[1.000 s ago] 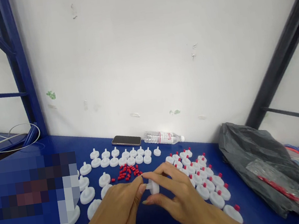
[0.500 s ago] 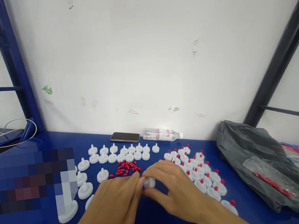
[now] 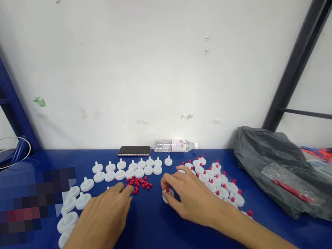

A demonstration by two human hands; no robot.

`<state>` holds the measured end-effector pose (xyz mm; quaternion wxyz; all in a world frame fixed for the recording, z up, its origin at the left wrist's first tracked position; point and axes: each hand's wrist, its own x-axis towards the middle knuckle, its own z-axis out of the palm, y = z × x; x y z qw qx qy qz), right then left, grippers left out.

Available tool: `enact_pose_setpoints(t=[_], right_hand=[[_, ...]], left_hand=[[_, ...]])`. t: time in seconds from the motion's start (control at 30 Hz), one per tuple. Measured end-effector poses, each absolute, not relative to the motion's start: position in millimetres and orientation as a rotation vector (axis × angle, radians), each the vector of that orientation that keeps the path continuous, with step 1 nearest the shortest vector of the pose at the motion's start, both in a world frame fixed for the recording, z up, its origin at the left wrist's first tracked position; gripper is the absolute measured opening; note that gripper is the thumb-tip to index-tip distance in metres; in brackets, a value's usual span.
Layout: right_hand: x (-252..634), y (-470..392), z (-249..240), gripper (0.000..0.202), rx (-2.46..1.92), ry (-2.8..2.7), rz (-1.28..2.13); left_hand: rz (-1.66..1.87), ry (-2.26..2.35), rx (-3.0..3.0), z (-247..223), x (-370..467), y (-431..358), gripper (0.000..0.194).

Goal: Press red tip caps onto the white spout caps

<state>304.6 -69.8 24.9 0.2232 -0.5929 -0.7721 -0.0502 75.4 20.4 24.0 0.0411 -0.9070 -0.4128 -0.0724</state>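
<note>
The right hand curls its thumb and fingers around one white disc with a red cap on its stem. The disc is upright, at or just above the blue table; contact with the surface cannot be confirmed. The side grip presumably leaves the stem clear and keeps the disc level.

The left hand is palm down, fingers bent and tips drawn together at the near left edge of the loose red caps. It cannot be determined whether a cap is between the fingertips.

Bare-stemmed discs stand upright in rows along the back and left. Capped discs stand in a close group on the right. This layout likely separates the two kinds, with the loose caps central, within easy reach of the left hand.

The phone and the plastic bottle lie near the wall, apparently to leave the front area free. The bottle carries a white label with red marking; the characters are too small to read. No brand is legible on the phone. At right, a clear packet containing red pieces rests on a dark plastic bag; no writing is readable on either.
</note>
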Motion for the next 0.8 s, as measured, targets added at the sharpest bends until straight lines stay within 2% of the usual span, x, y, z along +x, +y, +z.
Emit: enact_pose_setpoints(t=[0.1,0.2,0.4,0.53,0.67,0.8], right_hand=[[310.1,-68.0,23.0,0.023,-1.659,-2.149,-0.212],[314.3,-65.5,20.5,0.037,-1.659,-2.177,-0.293],[315.0,-62.0,21.7,0.02,-1.677,-2.082,-0.403],[325.5,-58.9,28.8,0.031,-1.746,-2.045,-0.383],[342.1,-40.8,38.9,0.047,-1.908,-2.096,-0.167],[348.3,-8.9,49.6,0.047,-1.916,-2.21,-0.073]], left_hand=[[-0.011,-1.214,-2.691,11.3,85.6,19.1,0.049],[0.035,-1.194,-2.646,6.1,86.8,19.3,0.051],[0.066,-1.185,-2.659,10.3,87.1,19.3,0.047],[0.02,-1.138,-2.698,15.4,89.6,16.8,0.043],[-0.044,-1.097,-2.709,19.5,90.4,13.0,0.038],[-0.097,-1.076,-2.75,25.2,89.3,9.5,0.034]])
